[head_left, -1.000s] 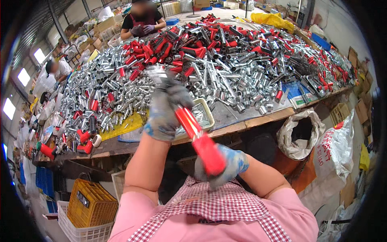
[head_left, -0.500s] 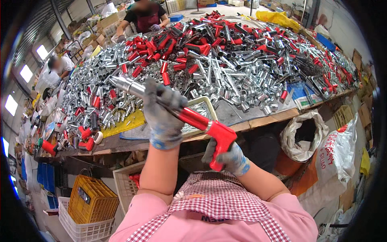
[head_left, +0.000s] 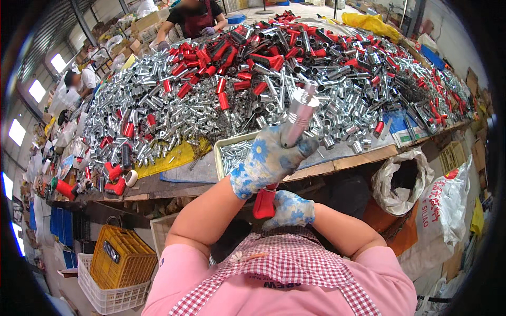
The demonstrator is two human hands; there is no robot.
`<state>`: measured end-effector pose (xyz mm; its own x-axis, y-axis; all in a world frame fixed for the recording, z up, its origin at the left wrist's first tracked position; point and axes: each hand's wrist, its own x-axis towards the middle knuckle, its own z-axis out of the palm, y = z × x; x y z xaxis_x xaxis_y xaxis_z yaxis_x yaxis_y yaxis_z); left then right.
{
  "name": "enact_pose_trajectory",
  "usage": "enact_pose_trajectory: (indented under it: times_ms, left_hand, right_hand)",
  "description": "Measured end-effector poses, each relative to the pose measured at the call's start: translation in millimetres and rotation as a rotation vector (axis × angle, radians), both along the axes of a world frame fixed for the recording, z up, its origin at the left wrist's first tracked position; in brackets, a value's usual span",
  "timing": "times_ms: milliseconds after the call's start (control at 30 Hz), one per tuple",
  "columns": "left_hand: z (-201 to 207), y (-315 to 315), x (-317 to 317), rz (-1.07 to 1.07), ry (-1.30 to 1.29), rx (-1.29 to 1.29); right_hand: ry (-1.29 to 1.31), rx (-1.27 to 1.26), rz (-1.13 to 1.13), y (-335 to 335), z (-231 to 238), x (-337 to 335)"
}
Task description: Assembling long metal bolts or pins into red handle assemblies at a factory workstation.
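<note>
Head view: support the silver, stepped metal barrel [head_left: 300,111] and the curved red handle [head_left: 264,204] together; I'd steer the nose clear of the heaped red-and-silver parts [head_left: 242,87] at 12 o'clock. Barrel aims at 1 o'clock from your left hand [head_left: 271,160], handle hangs at 6. Left fingers are wrapped round the barrel's base. Right hand [head_left: 292,209] is beside the handle; fingers partly hidden, can't tell its grip.
</note>
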<state>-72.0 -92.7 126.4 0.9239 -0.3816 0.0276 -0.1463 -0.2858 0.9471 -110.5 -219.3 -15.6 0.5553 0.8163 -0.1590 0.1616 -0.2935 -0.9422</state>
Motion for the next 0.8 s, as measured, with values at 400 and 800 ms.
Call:
enact_pose_trajectory:
  times_ms: [400, 800]
  left_hand:
    - [2, 49, 88, 0.416, 0.116, -0.994]
    - [-22, 63, 58, 0.205, 0.16, -0.247]
  right_hand:
    - [-0.785, -0.527, -0.279, -22, 55, 33]
    - [-0.909, -0.535, -0.316, -34, 48, 44]
